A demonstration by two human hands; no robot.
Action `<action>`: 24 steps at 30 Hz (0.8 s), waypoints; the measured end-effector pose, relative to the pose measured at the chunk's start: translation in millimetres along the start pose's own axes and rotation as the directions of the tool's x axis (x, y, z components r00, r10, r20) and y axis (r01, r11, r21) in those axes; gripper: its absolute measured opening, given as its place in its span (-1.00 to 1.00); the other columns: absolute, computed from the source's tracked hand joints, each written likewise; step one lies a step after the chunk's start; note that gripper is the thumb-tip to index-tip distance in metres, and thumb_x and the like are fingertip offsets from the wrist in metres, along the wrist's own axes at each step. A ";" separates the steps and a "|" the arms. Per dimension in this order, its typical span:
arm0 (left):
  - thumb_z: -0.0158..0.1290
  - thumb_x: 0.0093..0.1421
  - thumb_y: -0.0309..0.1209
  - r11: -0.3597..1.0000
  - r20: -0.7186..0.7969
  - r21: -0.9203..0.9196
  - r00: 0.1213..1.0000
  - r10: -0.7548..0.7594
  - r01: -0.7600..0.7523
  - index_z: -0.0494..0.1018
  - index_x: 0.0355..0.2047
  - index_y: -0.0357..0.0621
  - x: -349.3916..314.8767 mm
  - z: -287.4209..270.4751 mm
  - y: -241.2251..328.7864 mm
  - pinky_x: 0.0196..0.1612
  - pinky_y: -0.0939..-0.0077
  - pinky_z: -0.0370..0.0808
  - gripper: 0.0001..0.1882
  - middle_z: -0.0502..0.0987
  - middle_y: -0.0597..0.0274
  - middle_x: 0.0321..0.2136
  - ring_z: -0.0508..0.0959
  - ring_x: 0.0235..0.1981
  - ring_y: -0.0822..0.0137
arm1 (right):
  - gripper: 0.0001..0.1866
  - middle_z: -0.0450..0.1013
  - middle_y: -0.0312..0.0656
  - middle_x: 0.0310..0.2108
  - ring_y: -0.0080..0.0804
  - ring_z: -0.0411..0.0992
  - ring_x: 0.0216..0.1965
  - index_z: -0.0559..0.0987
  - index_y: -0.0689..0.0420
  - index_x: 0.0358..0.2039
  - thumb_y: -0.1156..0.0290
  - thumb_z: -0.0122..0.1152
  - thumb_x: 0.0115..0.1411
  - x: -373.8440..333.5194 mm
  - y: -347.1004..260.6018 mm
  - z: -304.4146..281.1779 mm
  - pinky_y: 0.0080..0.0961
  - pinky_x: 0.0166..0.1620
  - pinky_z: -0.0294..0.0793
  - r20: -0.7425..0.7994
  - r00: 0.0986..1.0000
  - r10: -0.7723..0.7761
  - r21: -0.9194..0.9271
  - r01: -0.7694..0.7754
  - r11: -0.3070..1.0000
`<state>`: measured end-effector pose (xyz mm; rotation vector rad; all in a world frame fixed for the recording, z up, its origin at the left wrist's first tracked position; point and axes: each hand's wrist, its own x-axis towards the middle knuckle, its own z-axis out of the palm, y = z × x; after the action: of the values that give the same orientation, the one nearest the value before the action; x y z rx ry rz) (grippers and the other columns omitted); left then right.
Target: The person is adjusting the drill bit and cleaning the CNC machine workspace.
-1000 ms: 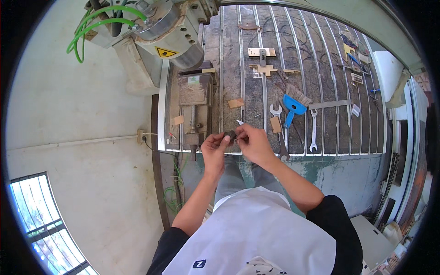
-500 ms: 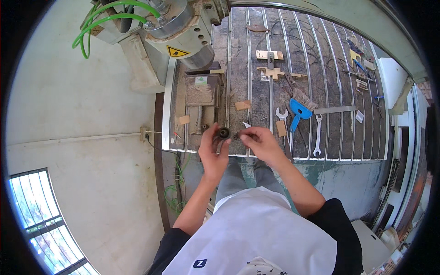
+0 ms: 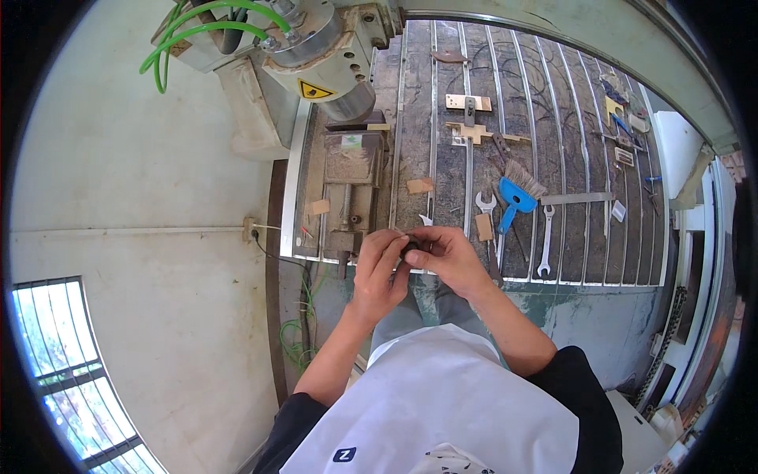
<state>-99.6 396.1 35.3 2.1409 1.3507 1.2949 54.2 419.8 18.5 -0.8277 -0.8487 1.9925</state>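
Note:
Just beyond the table's near edge, my two hands are together around a dark round collet nut [image 3: 409,248]. My left hand [image 3: 377,275] grips it from the left with thumb and fingers. My right hand [image 3: 452,261] closes on its right side, thumb below it and fingers curled above. A small dark cylindrical piece, seen earlier in my right fingers, is now hidden between the hands. Beyond them lies a vise [image 3: 352,170] with a long screw, a little left of my left hand.
The slotted table [image 3: 410,150] holds two open-end wrenches [image 3: 546,241], a blue-handled brush [image 3: 516,197], a metal ruler [image 3: 580,198] and wooden pieces [image 3: 420,185]. A spindle head [image 3: 332,79] with green hoses hangs above the vise. A wall [image 3: 158,174] stands at left.
My hands have come together: the left moved slightly right and the right slightly left. The collet nut and the small piece, held apart before, are now at one spot between my fingers.

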 end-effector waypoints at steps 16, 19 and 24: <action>0.10 -0.11 -0.73 0.999 0.150 0.031 0.989 0.014 -0.019 0.39 -0.16 -0.38 -2.1 -7.6 9.7 -0.13 0.26 0.47 -0.58 0.43 -0.05 -0.23 0.49 -0.21 0.05 | -0.66 0.50 -0.17 -0.29 -0.52 0.45 -0.25 0.50 0.36 -0.13 0.44 0.27 0.11 -11.3 12.8 0.9 -0.56 -0.17 0.47 -0.083 0.996 -0.044 -0.104 0.035 0.994; 0.11 -0.02 -0.71 0.845 -0.015 -0.354 0.901 -0.433 0.400 0.35 -0.13 -0.34 -3.1 -4.0 10.2 -0.10 0.33 0.47 -0.60 0.46 0.05 -0.21 0.50 -0.20 0.23 | -0.72 0.51 -0.19 -0.37 -0.54 0.46 -0.31 0.52 0.36 -0.18 0.43 0.20 0.17 -6.4 0.0 0.7 -0.57 -0.20 0.47 -0.105 0.994 -0.030 -0.111 0.018 0.994; 0.03 0.22 -0.45 0.189 0.159 -0.891 0.674 -0.722 0.413 0.34 -0.14 -0.24 27.8 -28.8 15.1 -0.07 0.33 0.49 -0.78 0.49 0.05 -0.23 0.53 -0.19 0.22 | -0.80 0.51 -0.18 -0.42 -0.51 0.48 -0.36 0.53 0.34 -0.19 0.52 0.11 0.20 -9.2 -22.8 -3.5 -0.58 -0.25 0.50 -0.126 0.985 -0.118 -0.228 0.087 0.970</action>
<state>-110.2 405.7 75.6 0.5648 0.9879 1.4840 70.6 423.3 36.9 -1.0154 -1.0240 1.7490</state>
